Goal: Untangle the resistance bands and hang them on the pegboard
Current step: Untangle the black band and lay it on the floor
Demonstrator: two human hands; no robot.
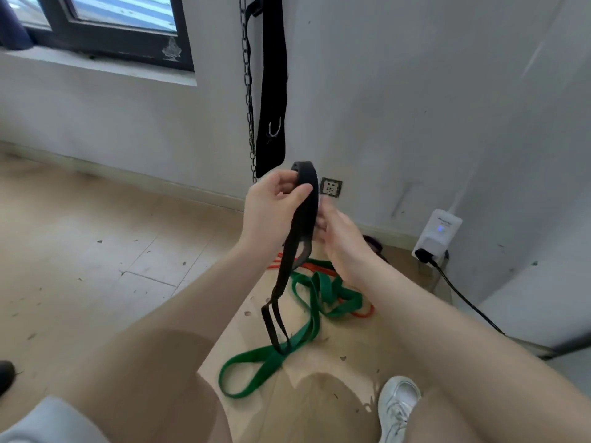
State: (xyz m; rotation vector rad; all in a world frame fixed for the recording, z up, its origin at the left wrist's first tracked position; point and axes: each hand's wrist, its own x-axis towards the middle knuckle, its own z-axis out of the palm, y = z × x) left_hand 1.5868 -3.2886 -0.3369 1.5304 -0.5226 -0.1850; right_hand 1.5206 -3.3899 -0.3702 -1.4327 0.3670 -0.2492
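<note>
Above floor: black band pinched between both hands.

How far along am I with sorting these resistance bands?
Early on. Nothing looks hung; no pegboard is in view. Your left hand and right hand hold the black band, lifted from the pile. The green band and orange band remain tangled on the floor.

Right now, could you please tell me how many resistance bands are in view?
3: a black band held up in both hands, a green band on the floor, and an orange band tangled beneath the green. Something purple by the wall may be a fourth.
</note>
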